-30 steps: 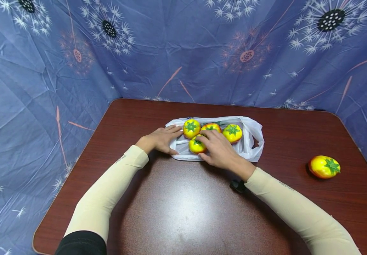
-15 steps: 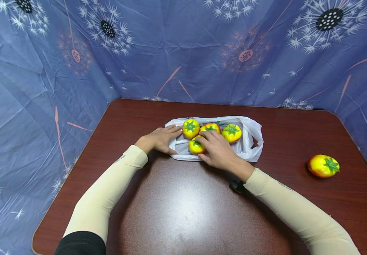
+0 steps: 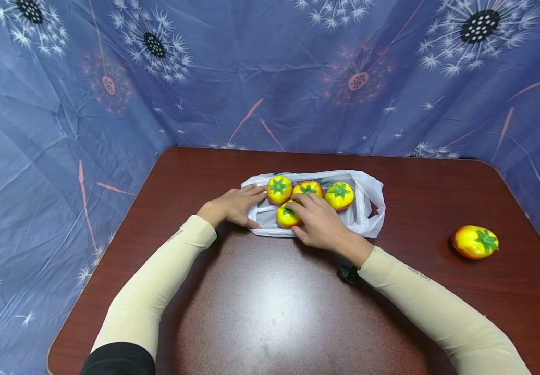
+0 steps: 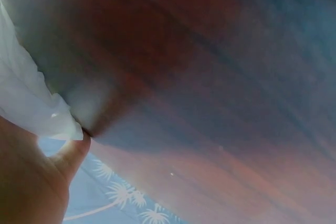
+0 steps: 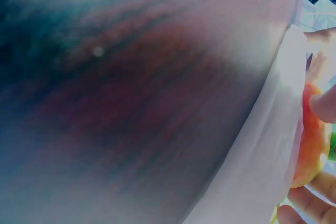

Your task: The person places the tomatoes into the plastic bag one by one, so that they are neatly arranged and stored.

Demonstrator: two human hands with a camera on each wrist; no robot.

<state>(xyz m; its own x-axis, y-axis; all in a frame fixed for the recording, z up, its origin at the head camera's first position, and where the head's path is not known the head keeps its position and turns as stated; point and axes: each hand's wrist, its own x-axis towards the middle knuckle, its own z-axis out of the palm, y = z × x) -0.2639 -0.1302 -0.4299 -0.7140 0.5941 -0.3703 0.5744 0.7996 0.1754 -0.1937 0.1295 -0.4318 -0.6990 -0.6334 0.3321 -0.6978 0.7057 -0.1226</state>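
A white plastic bag (image 3: 370, 179) lies on its side, opened out, near the back middle of the table in the head view. Several yellow-red fruits with green star-shaped tops sit in it. My right hand (image 3: 321, 221) grips the front fruit (image 3: 285, 216); in the right wrist view the thumb presses one side of that fruit (image 5: 310, 153) and fingers curl round the other. Behind it are a left fruit (image 3: 279, 189), a partly covered middle one (image 3: 307, 187) and a right one (image 3: 339, 196). With fingers spread, my left hand (image 3: 237, 205) rests against the bag's left end.
One more yellow-red fruit (image 3: 475, 242) lies apart on the right side of the brown table (image 3: 260, 302). A blue curtain with dandelion prints (image 3: 270, 78) hangs around the back and sides. A small black object (image 3: 347, 274) is strapped under my right wrist.
Both hands, the bag and the fruits hold their places. Only the head view has shifted slightly.
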